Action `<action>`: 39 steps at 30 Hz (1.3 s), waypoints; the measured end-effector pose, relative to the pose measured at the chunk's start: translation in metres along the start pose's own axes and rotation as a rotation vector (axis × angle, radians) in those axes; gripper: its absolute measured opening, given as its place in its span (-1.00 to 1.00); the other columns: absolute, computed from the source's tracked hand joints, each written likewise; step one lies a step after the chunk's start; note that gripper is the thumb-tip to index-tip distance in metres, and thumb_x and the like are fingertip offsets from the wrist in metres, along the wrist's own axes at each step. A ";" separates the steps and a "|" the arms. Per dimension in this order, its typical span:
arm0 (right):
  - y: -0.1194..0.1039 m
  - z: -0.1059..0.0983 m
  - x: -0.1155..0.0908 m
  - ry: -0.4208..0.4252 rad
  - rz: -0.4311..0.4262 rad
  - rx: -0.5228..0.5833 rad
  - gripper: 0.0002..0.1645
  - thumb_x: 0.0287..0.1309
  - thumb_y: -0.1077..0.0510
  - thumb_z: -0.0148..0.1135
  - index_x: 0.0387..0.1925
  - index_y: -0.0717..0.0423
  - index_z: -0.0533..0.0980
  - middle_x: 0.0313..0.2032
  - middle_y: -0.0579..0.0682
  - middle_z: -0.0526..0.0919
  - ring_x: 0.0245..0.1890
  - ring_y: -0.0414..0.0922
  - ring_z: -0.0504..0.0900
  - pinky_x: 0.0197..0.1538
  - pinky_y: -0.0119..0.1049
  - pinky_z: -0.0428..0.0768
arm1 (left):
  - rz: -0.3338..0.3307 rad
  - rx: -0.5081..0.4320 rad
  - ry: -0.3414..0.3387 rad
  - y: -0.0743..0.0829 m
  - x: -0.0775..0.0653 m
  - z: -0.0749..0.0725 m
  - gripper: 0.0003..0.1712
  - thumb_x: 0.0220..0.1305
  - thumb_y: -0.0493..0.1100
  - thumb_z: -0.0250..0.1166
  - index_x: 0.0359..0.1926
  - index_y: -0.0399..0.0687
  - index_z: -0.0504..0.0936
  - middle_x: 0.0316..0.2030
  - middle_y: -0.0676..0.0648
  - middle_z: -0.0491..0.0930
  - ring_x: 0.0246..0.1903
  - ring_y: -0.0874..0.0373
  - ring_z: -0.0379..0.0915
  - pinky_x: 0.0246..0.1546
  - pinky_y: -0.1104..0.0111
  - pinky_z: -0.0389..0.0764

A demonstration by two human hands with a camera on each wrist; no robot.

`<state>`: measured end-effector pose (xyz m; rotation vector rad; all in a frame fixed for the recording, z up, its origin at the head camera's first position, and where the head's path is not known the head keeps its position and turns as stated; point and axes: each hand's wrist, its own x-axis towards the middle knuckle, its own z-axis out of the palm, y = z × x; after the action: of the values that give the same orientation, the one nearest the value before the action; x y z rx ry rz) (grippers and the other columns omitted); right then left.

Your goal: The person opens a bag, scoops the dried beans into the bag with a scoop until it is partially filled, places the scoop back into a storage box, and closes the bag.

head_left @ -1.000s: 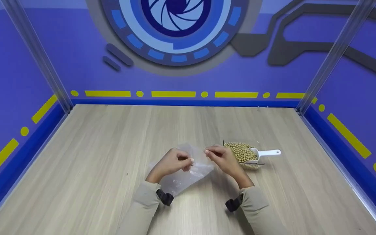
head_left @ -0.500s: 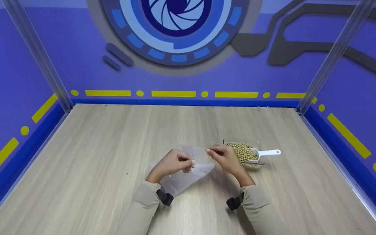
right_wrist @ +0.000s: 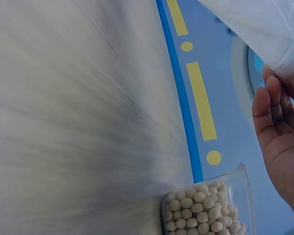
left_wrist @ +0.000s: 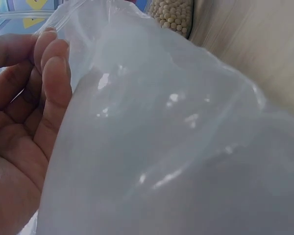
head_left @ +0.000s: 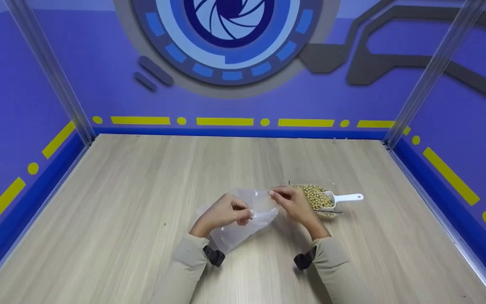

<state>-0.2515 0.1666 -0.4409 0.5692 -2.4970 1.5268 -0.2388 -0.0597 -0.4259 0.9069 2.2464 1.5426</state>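
Note:
A clear, thin plastic bag (head_left: 238,234) hangs between both hands above the table. My left hand (head_left: 222,213) pinches its upper edge between thumb and fingers; in the left wrist view the film (left_wrist: 157,122) spreads out beside the curled fingers (left_wrist: 56,81). On the other side of the bag's mouth, my right hand (head_left: 295,207) pinches a corner with its fingertips. The right wrist view shows that hand (right_wrist: 284,142) under the bag's pulled-out corner (right_wrist: 269,29). The mouth appears parted between the two grips.
Just right of my right hand stands a clear container (right_wrist: 248,200) of round, pale yellow beans (head_left: 314,195). A white scoop (head_left: 347,197) rests in it, handle pointing right. The wooden table (head_left: 120,219) is bounded by blue walls at the back and sides.
Both hands have shifted slightly to the right, the right one a little more and upward. The bag's mouth looks somewhat wider. Container and scoop have stayed put.

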 end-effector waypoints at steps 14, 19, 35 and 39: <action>0.045 0.003 0.009 0.066 0.117 0.011 -0.80 0.19 0.25 0.25 -0.23 0.31 0.67 -0.34 0.12 0.68 -0.42 -0.27 0.51 -0.35 -0.51 0.50 | -0.017 0.021 -0.063 -0.010 0.003 0.003 -0.75 0.24 -0.38 0.15 -0.42 -0.55 0.67 -0.49 -0.46 0.62 -0.59 0.24 0.48 -0.39 0.07 0.64; 0.046 0.000 0.010 0.084 0.150 0.033 -0.81 0.20 0.29 0.22 -0.22 0.33 0.67 -0.37 0.10 0.68 -0.45 -0.27 0.52 -0.38 -0.51 0.51 | -0.044 0.008 -0.078 -0.029 0.010 0.006 -0.73 0.24 -0.35 0.14 -0.44 -0.53 0.67 -0.51 -0.44 0.62 -0.62 0.29 0.47 -0.48 0.39 0.59; 0.051 -0.001 0.008 0.086 0.176 0.072 -0.78 0.21 0.24 0.23 -0.21 0.33 0.67 -0.43 0.12 0.66 -0.50 -0.22 0.48 -0.47 -0.50 0.42 | -0.082 0.030 -0.022 -0.035 0.012 0.005 -0.71 0.29 -0.21 0.15 -0.45 -0.35 0.63 -0.59 0.07 0.55 -0.57 0.29 0.48 -0.44 0.38 0.55; 0.050 -0.002 0.007 0.079 0.178 0.067 -0.79 0.23 0.21 0.22 -0.23 0.29 0.67 -0.45 0.02 0.62 -0.49 -0.25 0.48 -0.46 -0.48 0.43 | -0.070 0.035 0.008 -0.035 0.012 0.004 -0.68 0.34 -0.14 0.16 -0.42 -0.32 0.64 -0.54 -0.02 0.61 -0.53 0.27 0.50 -0.43 0.39 0.56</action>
<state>-0.2783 0.1865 -0.4785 0.2953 -2.5026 1.6651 -0.2577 -0.0572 -0.4581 0.8239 2.2923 1.4834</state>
